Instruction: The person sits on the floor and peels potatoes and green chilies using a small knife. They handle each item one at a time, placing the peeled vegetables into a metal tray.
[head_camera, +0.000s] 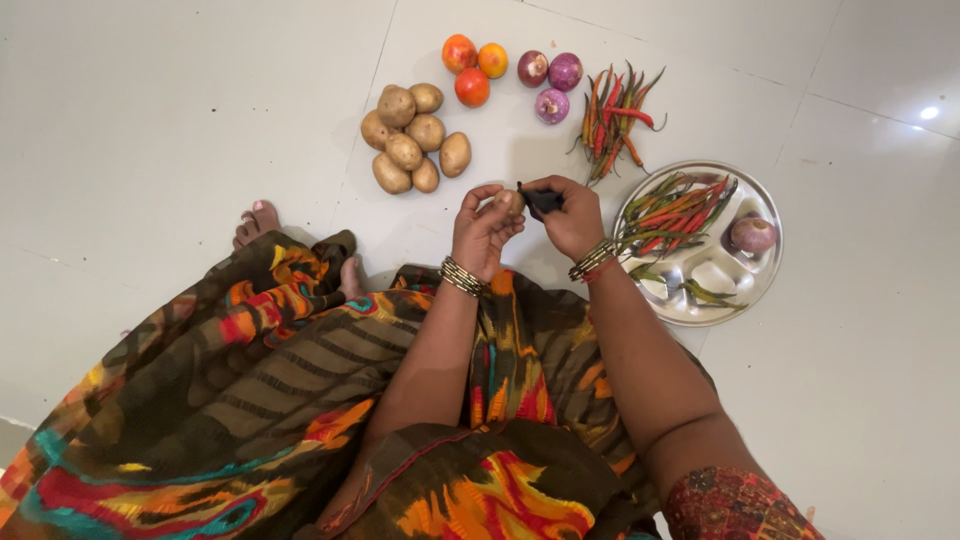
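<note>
the left hand (484, 228) is curled around a small brown potato (508, 202), fingers closed on it from below and from the side, so the potato sits raised above the floor just in front of the person's lap. the right hand (573, 215) is closed around a dark-handled peeler (541, 201), and the dark end of the tool reaches across to the potato, touching it or very nearly so; the blade itself is too small to make out. the two hands are close together, almost meeting over the potato. both wrists carry bangles.

on the pale tiled floor (180, 120) beyond the hands lies a pile of potatoes (414, 138), bunched together and touching. next to that, further out, are three tomatoes (470, 68), orange to red, and beside them three purple onions (550, 84). to the right of the onions is a loose heap of red and green chillies (614, 118) lying straight on the tiles.

near the right hand sits a round steel plate (765, 275) with compartments. more red and green chillies (678, 212) lie across its upper part, and one purple onion (752, 234) rests in a compartment on its right side.

a patterned dress in brown, orange and red covers the lap, and a bare foot (255, 221) shows at the left
</note>
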